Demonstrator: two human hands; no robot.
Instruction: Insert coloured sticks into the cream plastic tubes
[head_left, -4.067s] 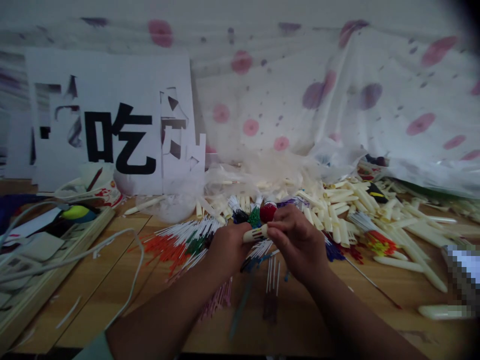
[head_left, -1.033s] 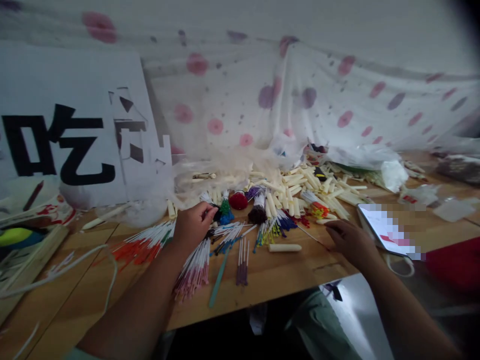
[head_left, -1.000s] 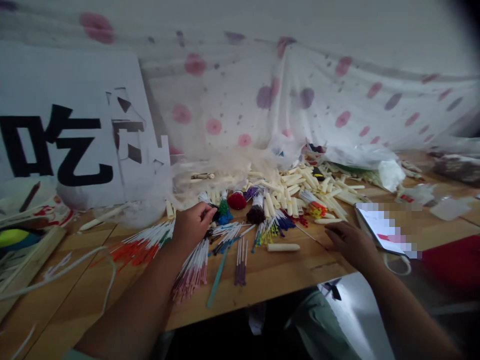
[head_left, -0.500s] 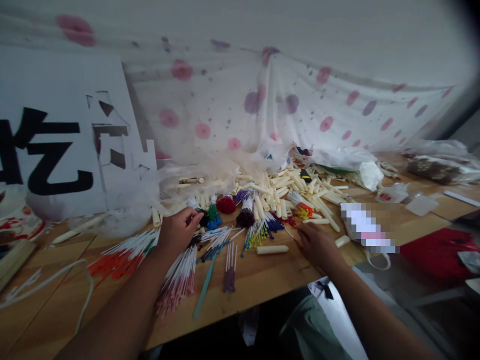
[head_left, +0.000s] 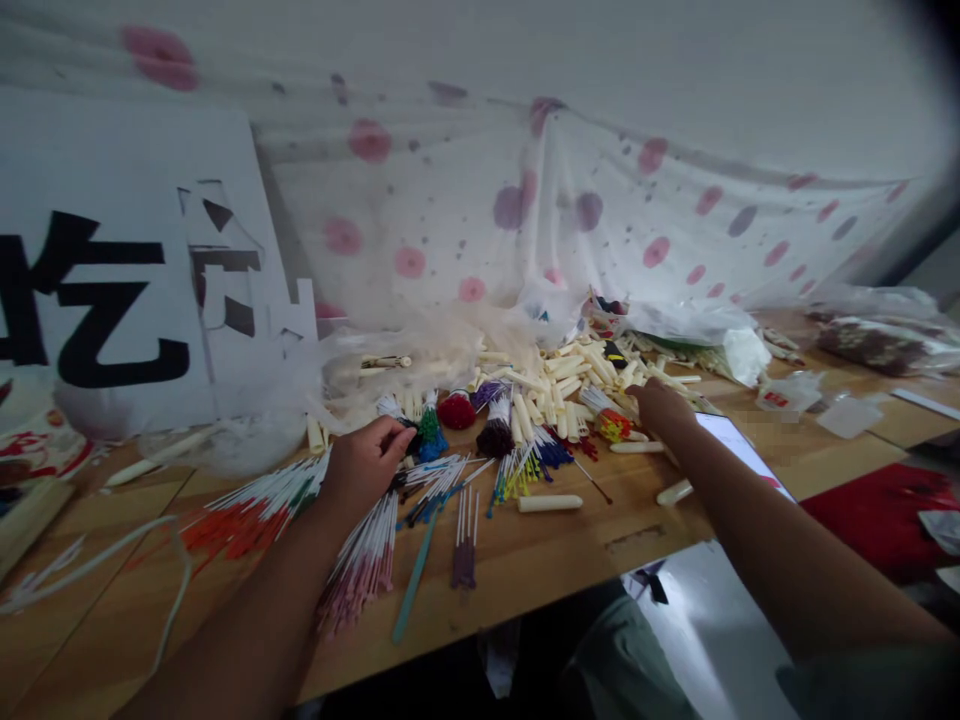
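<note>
The left hand (head_left: 367, 460) was over the worktop (head_left: 555, 560), its fingers bent and the thumb tip close to them; whether anything was pinched there I could not tell. Just past its fingertips stood a green bundle (head_left: 430, 425), with a red ball (head_left: 456, 410) next to that on the side toward the right hand (head_left: 660, 405). The right hand was stretched farther forward, back upward and fingers pointing down at the near edge of the cream pile (head_left: 564, 370); its grip was hidden, so I could not tell whether it held a piece. An orange-tipped bundle (head_left: 613, 422) was close to the left of those fingers. One cream tube (head_left: 550, 503) lay alone between the hands, nearer the person. Pink swabs (head_left: 358, 580) fanned out below the left hand, and orange swabs (head_left: 232, 535) to its left. A phone (head_left: 739, 450) lay right of the right wrist.
</note>
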